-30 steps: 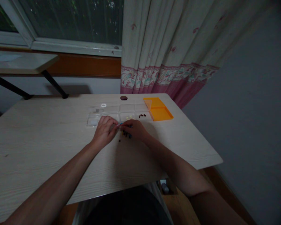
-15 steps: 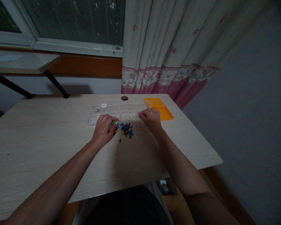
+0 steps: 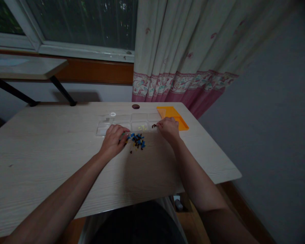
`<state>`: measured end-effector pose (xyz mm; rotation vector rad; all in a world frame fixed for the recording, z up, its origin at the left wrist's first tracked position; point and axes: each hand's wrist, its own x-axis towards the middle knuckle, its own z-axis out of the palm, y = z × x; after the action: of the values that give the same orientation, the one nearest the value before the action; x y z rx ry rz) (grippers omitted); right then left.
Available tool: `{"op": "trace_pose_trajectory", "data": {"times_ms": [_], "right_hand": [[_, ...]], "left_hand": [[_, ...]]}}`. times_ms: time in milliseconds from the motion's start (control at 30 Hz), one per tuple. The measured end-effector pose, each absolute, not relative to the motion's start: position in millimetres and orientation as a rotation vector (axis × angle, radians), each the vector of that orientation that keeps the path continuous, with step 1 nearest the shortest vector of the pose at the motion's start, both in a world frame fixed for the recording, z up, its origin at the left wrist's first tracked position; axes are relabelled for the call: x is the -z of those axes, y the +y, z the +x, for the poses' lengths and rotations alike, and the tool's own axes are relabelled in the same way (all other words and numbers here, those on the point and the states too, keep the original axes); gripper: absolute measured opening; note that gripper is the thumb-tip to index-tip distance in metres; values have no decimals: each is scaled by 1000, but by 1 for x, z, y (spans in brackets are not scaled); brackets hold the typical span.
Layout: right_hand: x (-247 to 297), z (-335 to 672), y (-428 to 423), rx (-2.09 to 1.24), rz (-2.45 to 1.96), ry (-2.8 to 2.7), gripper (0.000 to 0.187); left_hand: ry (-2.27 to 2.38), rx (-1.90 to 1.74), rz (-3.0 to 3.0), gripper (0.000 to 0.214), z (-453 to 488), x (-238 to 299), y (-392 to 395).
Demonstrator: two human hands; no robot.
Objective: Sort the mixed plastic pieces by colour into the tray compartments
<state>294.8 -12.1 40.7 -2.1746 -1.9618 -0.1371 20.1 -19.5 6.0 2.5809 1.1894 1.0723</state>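
Observation:
A heap of small blue and dark pieces point(image 3: 138, 141) lies on the pale wooden table point(image 3: 66, 162). My left hand point(image 3: 113, 139) rests curled at the heap's left edge, fingertips pinched on a small piece I cannot name. My right hand point(image 3: 169, 128) hovers over the right end of a clear compartment box point(image 3: 127, 124), fingers pinched beside a few dark pieces point(image 3: 154, 125) in a compartment. Another compartment holds pale yellow pieces point(image 3: 142, 127).
An orange lid point(image 3: 173, 116) lies behind my right hand, near the table's right edge. A round cable hole point(image 3: 135, 106) sits at the back. A curtain point(image 3: 183, 61), a window and a small side table point(image 3: 20, 67) stand beyond.
My right hand left the heap and moved right and back to the clear box's right end, uncovering the blue and dark pieces. My left hand stayed beside the heap.

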Motion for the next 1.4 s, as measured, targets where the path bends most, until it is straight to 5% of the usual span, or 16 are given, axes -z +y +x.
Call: {"op": "trace_pose_trajectory", "data": {"times_ms": [533, 1400], "right_hand": [[-41, 285, -12, 210, -2085, -1906, 33], [-34, 279, -13, 194, -1977, -1947, 28]], "left_hand": [[1347, -752, 2795, 17, 13, -11, -23], [1322, -714, 2812, 13, 17, -6, -23]]}}
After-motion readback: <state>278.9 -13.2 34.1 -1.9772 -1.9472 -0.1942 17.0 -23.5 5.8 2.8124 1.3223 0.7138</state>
